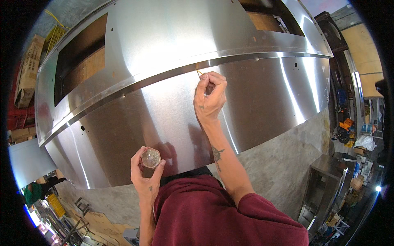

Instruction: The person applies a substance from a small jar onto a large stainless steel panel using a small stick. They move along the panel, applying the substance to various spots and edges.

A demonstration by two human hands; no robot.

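Observation:
My left hand [144,180] is wrapped round a small clear glass cup [151,158] with a many-sided rim, held low near my body over the sheet's near edge. What the cup contains is hard to make out. Farther out, my right hand [210,98] pinches a thin yellow stick [199,72]. Its far end points at the long fold where the near panel [262,90] of a large shiny stainless-steel piece meets the upper panel [172,28]. Whether the stick touches the metal I cannot tell.
Rectangular cutouts open in the steel at far left [78,61] and far right. A cardboard box [30,69] stands beyond the left end. At lower right, a steel cabinet frame [322,184] stands on the concrete floor [275,168]. Assorted gear lines the right side.

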